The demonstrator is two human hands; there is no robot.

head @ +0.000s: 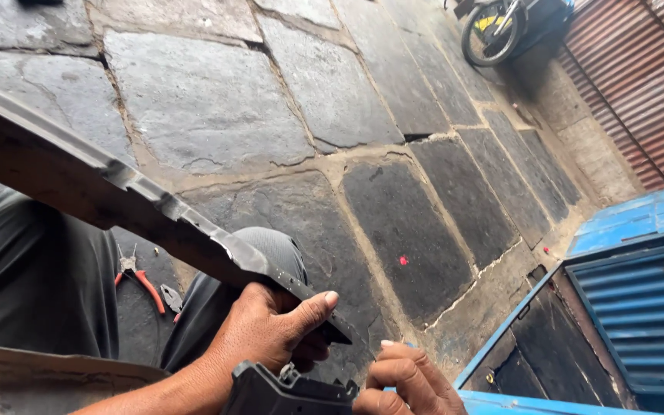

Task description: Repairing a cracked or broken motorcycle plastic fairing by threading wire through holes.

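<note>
Left hand (pixel 267 330) grip closed on end of long dark panel (pixel 117 188) slanting over lap; right hand (pixel 409 380) curled, pinching black part (pixel 286 392) at bottom edge. Fitting step seemingly; next needs alignment. Pliers (pixel 138 278) on stone floor (pixel 209 100).

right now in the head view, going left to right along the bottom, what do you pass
red-handled pliers on the stone floor → left hand gripping the long dark panel → right hand → blue metal shutter
</note>
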